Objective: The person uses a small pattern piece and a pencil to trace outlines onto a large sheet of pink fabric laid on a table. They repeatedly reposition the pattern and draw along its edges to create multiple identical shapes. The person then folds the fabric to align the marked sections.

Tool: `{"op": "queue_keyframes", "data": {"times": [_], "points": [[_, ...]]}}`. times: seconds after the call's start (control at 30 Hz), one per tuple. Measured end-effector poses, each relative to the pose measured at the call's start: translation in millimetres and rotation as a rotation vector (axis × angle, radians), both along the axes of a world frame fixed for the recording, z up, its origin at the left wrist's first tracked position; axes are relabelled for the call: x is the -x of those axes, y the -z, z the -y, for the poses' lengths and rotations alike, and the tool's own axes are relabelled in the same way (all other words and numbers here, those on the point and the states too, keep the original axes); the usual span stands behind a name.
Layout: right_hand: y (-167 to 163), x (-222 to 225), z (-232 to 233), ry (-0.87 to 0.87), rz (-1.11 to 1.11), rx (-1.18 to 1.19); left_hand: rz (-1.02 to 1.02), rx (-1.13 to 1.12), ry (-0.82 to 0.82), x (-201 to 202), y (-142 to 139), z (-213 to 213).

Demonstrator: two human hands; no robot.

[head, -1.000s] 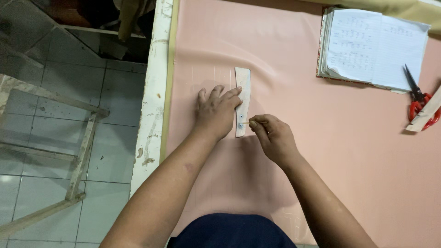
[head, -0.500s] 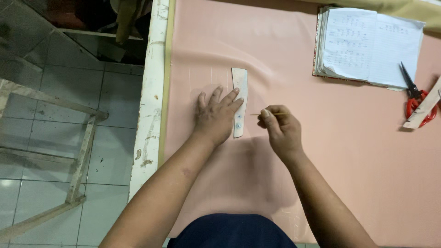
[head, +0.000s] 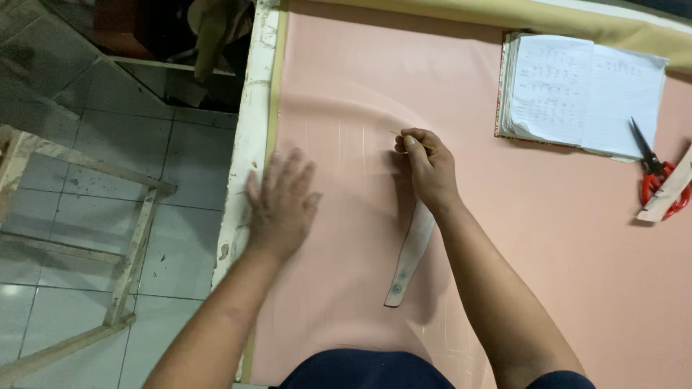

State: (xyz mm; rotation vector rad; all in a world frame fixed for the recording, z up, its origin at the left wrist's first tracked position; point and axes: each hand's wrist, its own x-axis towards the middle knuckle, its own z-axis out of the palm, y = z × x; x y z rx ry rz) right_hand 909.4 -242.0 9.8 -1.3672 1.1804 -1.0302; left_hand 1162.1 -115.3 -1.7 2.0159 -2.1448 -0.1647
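Head view, looking straight down on a wide sheet of smooth pink fabric (head: 504,238) spread over a table with a worn white-painted edge (head: 249,144). The right hand (head: 427,167) has its thumb and forefinger pinched together on a thin, pale, stick-like marker (head: 404,137) whose tip pokes out to the left of the pinch; what kind of marker it is cannot be told. The other fingers are curled in. Just below that pinch, partly under the wrist, lies a long narrow off-white strip template with two small round holes near its lower end (head: 411,256), slanting down and slightly left, flat on the fabric. To the left of the pinch, faint vertical chalk lines (head: 339,140) show on the cloth.

The left hand (head: 281,205) is blurred, fingers spread and apart, palm down over the fabric near the table's edge, gripping nothing; whether it presses the cloth cannot be told.

Well to the right of the pinch and higher up lies an open ruled notebook with handwritten pages (head: 584,94). Farther right sit red-handled scissors (head: 654,176), with a pale wooden ruler (head: 667,193) laid across their handles.
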Motion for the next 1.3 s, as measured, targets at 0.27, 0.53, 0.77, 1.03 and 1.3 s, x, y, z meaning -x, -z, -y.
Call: {"op": "queue_keyframes", "data": {"times": [0.27, 0.53, 0.77, 1.03, 1.3], "points": [[0, -18, 8, 0.059, -0.064, -0.018, 0.049, -0.022, -0.097, -36, 8, -10], [2, -18, 8, 0.062, -0.091, -0.001, 0.024, -0.043, -0.114, -37, 4, -8], [2, -9, -18, 0.1, -0.05, -0.001, -0.014, -0.006, -0.107, -39, 2, -9], [17, -8, -122, -0.127, -0.174, -0.128, -0.031, 0.027, -0.096, -40, 3, -10], [13, -13, -140, -0.113, -0.306, -0.027, -0.016, 0.007, -0.104, -38, 5, -10]]}}
